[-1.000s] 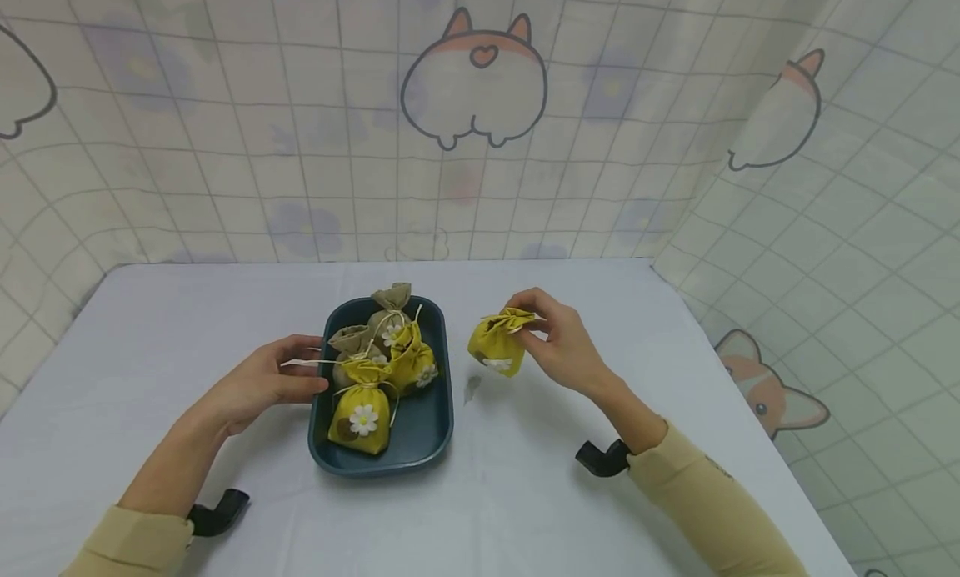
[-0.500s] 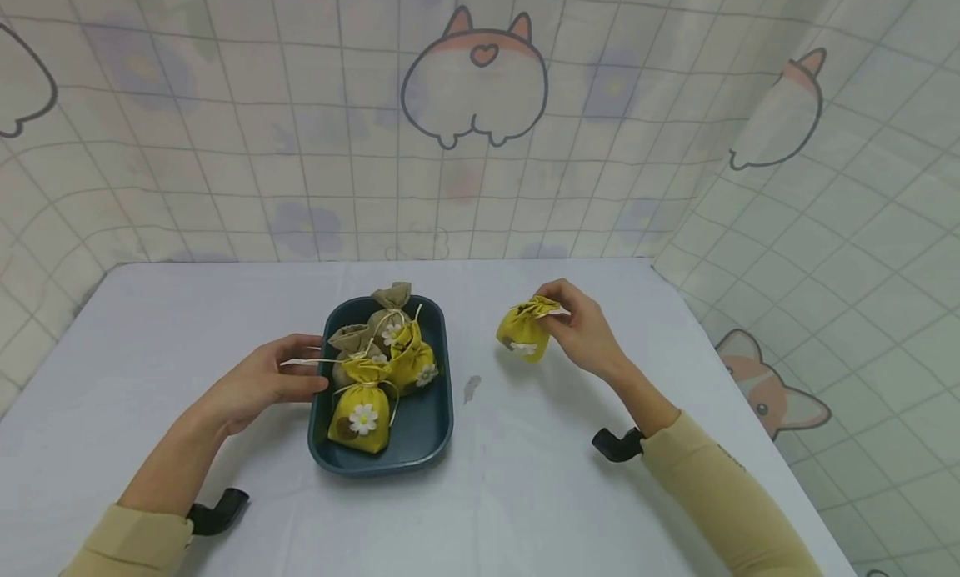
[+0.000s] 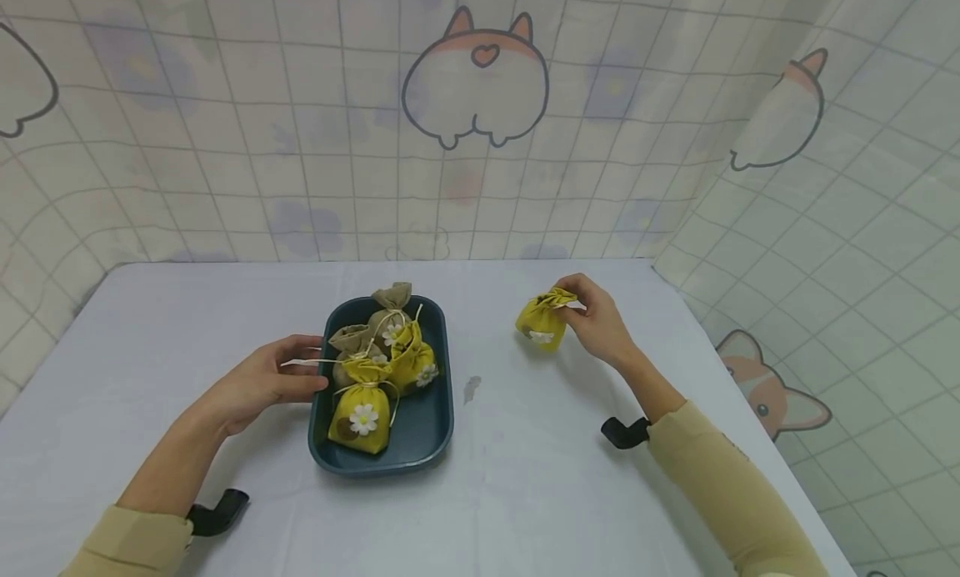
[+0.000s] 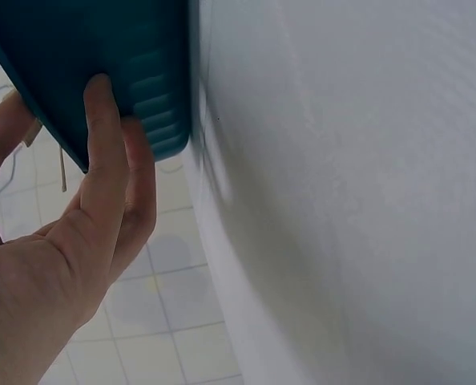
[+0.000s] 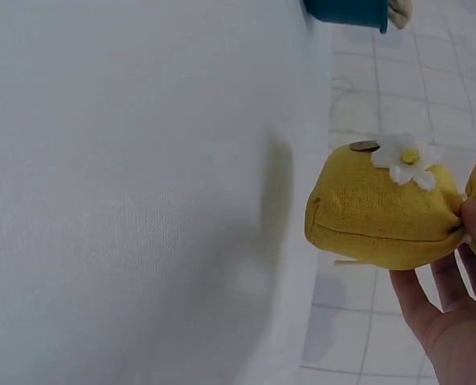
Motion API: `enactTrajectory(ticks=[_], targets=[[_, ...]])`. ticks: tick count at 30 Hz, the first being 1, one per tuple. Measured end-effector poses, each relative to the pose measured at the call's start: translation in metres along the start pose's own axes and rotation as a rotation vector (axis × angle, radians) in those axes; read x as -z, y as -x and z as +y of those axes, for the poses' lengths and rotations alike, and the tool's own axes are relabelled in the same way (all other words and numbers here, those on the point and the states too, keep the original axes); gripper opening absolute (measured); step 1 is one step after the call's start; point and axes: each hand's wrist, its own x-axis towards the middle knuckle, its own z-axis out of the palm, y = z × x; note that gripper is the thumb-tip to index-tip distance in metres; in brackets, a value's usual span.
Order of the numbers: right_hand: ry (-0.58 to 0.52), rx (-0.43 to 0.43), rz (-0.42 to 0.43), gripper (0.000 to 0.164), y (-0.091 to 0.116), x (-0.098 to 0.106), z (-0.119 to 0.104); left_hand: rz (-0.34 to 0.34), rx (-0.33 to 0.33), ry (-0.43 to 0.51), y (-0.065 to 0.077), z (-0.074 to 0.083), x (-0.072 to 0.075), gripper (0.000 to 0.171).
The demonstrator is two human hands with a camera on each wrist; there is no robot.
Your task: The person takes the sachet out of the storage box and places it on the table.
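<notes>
My right hand [image 3: 596,323] pinches a yellow drawstring pouch [image 3: 538,323] by its gathered neck, to the right of the tray. In the right wrist view the pouch [image 5: 382,208] is held above the table, its white flower showing. My left hand [image 3: 270,381] holds the left rim of a dark teal tray [image 3: 420,444]. Seen from the left wrist, fingers [image 4: 103,120] lie against the tray's outer wall. Inside the tray are a front yellow pouch [image 3: 352,427], another yellow pouch [image 3: 405,364] and two beige pouches [image 3: 386,318] at the back.
A white cloth covers the table [image 3: 510,477], with a small grey mark [image 3: 472,388] right of the tray. A pale cord [image 3: 307,362] runs over the tray's left rim. Behind and to the right hangs a gridded curtain [image 3: 480,193] with cartoon corgis.
My right hand has carried the yellow pouch to the right and slightly away from me, farther from the tray. The left hand and tray have stayed in place.
</notes>
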Motion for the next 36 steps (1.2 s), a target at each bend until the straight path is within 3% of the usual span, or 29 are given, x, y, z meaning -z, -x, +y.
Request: enactTrajectory(ticks=[10,13,22,29,36], targets=[[0.036,-0.052,-0.012,0.021,0.004,0.01,-0.024,-0.011,0.004,0.002,0.0,0.001,0.001,0.083],[0.036,-0.057,-0.008,0.021,0.003,0.01,-0.02,-0.01,0.007,0.001,0.0,0.001,0.001,0.083],[0.022,-0.059,0.006,0.023,-0.007,0.006,0.03,0.0,0.01,0.002,0.001,0.002,0.0,0.084],[0.045,-0.094,-0.01,0.024,-0.007,0.007,0.034,0.0,0.003,-0.007,0.001,0.002,-0.001,0.083],[0.064,-0.096,-0.036,0.034,-0.007,0.007,0.028,0.0,0.005,-0.01,0.001,0.003,-0.001,0.083]])
